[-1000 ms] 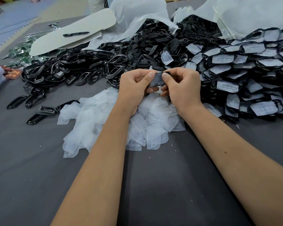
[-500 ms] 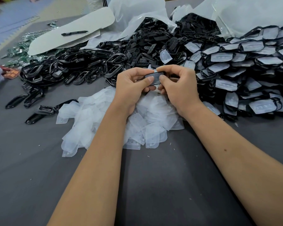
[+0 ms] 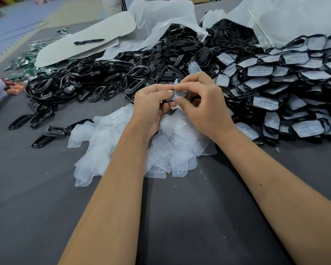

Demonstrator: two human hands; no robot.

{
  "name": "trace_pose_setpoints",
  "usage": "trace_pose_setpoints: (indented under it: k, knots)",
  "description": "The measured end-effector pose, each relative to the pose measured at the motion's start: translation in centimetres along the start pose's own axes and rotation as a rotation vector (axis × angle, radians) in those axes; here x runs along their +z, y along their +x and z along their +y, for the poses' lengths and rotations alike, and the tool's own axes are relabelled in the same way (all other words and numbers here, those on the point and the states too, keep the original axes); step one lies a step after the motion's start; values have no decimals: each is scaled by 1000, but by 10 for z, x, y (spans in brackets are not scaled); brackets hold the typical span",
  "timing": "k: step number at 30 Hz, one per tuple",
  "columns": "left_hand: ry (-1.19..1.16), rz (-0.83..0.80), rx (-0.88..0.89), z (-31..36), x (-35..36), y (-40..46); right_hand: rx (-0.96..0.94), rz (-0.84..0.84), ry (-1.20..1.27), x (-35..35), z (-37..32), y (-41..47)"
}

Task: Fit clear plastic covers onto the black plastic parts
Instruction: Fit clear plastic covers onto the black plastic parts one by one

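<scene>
Gripping the black part (image 3: 167,101) from the left, the left hand (image 3: 151,104) steadies it above the loose covers (image 3: 122,142) while the right hand (image 3: 203,104) pinches a clear cover (image 3: 180,94) onto it, which likely needs pressing fully home next.

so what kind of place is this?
Probably a small hand-assembly workshop: a big heap of loose black plastic parts, a heap of clear plastic covers, and a stack of black parts already covered, all on one grey cloth-covered table.

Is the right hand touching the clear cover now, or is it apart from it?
Touching. In the head view, the right hand pinches the clear cover between its thumb and forefinger, with no gap visible, while the left hand holds it from the other side.
</scene>
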State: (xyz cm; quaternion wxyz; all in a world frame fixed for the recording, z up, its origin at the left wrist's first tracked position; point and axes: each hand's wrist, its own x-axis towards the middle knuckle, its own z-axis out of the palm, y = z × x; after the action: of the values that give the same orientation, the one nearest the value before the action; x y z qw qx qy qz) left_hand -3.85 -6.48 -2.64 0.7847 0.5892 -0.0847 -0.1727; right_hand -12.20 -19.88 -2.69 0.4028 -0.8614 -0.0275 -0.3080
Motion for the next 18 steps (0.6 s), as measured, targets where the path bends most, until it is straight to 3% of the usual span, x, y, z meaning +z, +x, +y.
trace_pose_setpoints:
  k: [3, 7, 13, 18]
  knots:
    - [-103, -8, -51, 3, -3, 1, -94, -86, -74, -4, 2, 1]
    - [-177, -74, -67, 5, -2, -1, -85, 30, -110, 0, 4, 3]
    - [-120, -128, 19, 2, 3, -5, 324, 74, 441, -5, 10, 6]
    - [-46, -105, 30, 3, 3, -7, 449, 2, 726, -6, 12, 6]
